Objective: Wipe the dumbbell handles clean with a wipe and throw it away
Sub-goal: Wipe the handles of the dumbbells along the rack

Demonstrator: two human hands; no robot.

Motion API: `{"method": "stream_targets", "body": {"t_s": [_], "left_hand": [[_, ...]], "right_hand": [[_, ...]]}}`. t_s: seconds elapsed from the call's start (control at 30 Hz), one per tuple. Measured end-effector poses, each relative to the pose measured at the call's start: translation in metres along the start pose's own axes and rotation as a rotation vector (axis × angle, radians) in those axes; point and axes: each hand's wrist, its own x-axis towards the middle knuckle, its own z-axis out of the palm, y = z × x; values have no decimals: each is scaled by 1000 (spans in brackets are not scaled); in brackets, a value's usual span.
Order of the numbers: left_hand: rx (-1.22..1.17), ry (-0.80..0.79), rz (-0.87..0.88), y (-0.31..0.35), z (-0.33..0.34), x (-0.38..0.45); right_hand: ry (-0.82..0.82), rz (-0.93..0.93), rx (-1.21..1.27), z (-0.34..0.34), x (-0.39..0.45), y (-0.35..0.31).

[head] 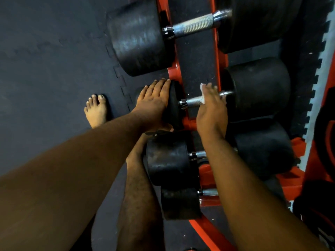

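Several black dumbbells lie on an orange rack [174,71], seen from above. My left hand [154,98] rests with straight fingers on the left head [174,107] of the middle dumbbell. My right hand [212,109] lies across that dumbbell's knurled steel handle [192,102] and presses a white wipe [203,99] onto it. The fingers look straight and reach past the bar. The wipe shows at the fingertips and at the hand's left edge; the rest is hidden under the hand. The dumbbell's right head [259,87] is free.
A larger dumbbell with a bare handle [192,26] sits above. Two smaller dumbbells [168,160] [179,203] sit below, partly under my right forearm. My bare foot [96,109] and leg stand on the dark puzzle mat [54,60] at left.
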Motion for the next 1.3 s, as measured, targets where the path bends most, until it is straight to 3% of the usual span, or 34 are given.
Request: {"method": "stream_targets", "body": {"t_s": [0.07,0.17,0.33,0.53,0.7,0.9,1.03,1.17,1.3], "left_hand": [[-6,-7,1,-1,0,0],[-5,2,7,-2,2,0],[3,14,12,-3,4,1],[-8,13,17,-4,5,3],[-9,4,36,-7,5,2],[-1,-28,41,-7,2,3],[1,-47,53,-8,0,2],[-6,-19,38,-3,3,-6],[-64,144,144,13,34,-48]], "right_hand": [[-135,-220,-390,15,-11,10],[-265,-456,-657,28,-25,27],[-112,-235,-768,18,-3,32],[-325,-444,-634,21,39,6],[-144,-345,-611,18,7,32],[-236,-459,-352,36,-7,9],[-254,-372,-97,38,-27,11],[-140,-3,343,21,-76,13],[-47,109,320,8,-122,36]]}}
